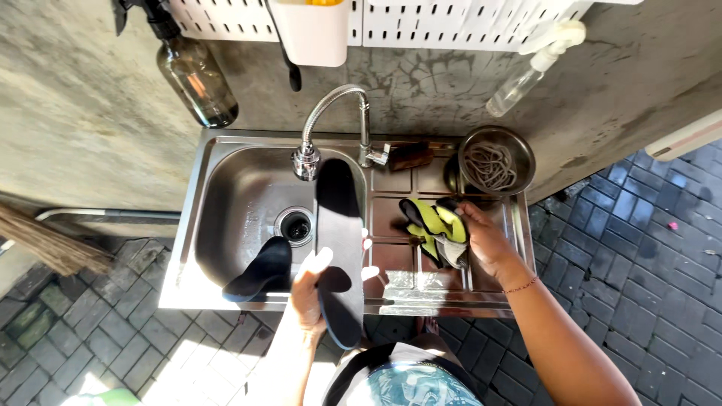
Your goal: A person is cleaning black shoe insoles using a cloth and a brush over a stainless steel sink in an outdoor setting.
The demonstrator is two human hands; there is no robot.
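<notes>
Insole (pixel 338 248) held upright over the sink (pixel 226 188) by the left hand (pixel 310 289), right hand (pixel 485 240) at 3 o'clock gripping a yellow-green shoe (pixel 438 229); washing seems underway, likely calling for water.

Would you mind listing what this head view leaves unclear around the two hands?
- Left hand: palm hidden behind the dark insole.
- Right hand: fingertips buried in the yellow-green shoe; grip unclear.
- Metal bowl: coiled contents too small to identify.
- Glass spray bottle: top cut off by the edge.

Bare arms, thin red bracelet (pixel 520 286), teal patterned top (pixel 406 385).
</notes>
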